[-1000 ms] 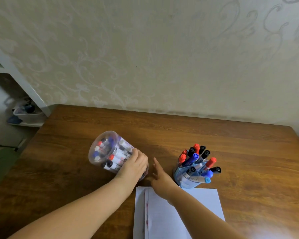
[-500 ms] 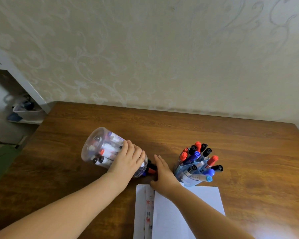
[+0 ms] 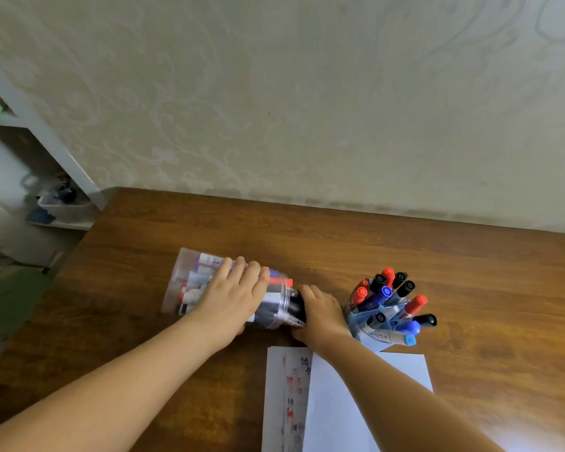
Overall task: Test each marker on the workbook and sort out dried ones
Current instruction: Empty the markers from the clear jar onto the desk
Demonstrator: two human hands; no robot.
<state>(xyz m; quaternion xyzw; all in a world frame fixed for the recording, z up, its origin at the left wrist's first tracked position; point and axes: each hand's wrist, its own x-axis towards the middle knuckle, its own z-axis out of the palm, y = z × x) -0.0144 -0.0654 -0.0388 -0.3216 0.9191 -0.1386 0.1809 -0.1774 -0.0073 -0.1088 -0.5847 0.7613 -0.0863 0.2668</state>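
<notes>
A clear plastic jar (image 3: 193, 282) full of markers lies on its side on the wooden table (image 3: 307, 236), mouth pointing right. My left hand (image 3: 235, 296) grips the jar from above. Several dark markers (image 3: 292, 309) stick out of the mouth, and my right hand (image 3: 323, 314) curls its fingers over their ends. A blue holder (image 3: 369, 336) to the right stands upright with several red, black and blue capped markers (image 3: 387, 291). The open workbook (image 3: 336, 402) lies at the near edge, with coloured test marks on its left strip.
A patterned wall runs along the table's far edge. To the left, beyond the table, a white shelf unit (image 3: 62, 207) holds a bin of small items. Bare wood shows to the right of the holder and behind the jar.
My left hand has tipped the jar from tilted to flat on its side. Markers have slid out of its mouth, and my right hand has closed over their ends.
</notes>
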